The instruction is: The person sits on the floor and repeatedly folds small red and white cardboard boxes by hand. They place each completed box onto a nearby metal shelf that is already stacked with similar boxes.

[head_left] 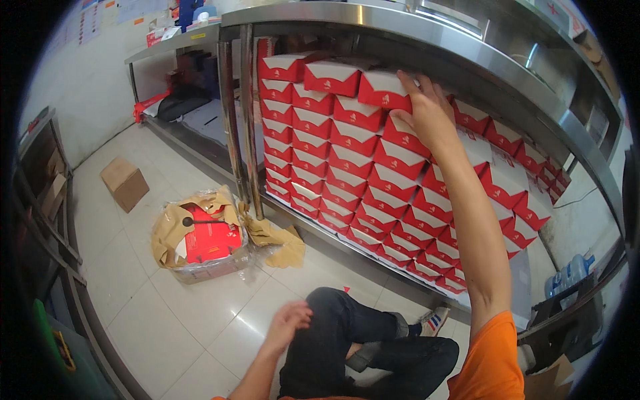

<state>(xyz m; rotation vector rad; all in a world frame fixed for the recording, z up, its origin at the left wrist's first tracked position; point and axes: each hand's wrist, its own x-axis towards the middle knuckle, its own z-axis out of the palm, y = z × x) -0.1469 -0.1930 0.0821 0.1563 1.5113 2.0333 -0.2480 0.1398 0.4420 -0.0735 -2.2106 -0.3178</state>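
Observation:
My right hand point(427, 110) reaches up to the top layer of the stack. Its fingers lie over the right end of a red-and-white cardboard box point(383, 90), with the thumb below, closed on that end. Under and around it, many similar boxes point(353, 137) are piled in columns, their red ends with white flaps facing me. Low down beside my bent knee, my left hand point(288, 323) hangs above the floor with loosely curled fingers apart, and I see nothing in it.
Close above the stack runs the metal edge of a steel table point(373, 17), with a leg point(250, 120) at its left. On the tiled floor sit an opened carton point(207, 270) with brown paper and red packaging, and a small brown box point(125, 183). Water bottles point(570, 272) stand right.

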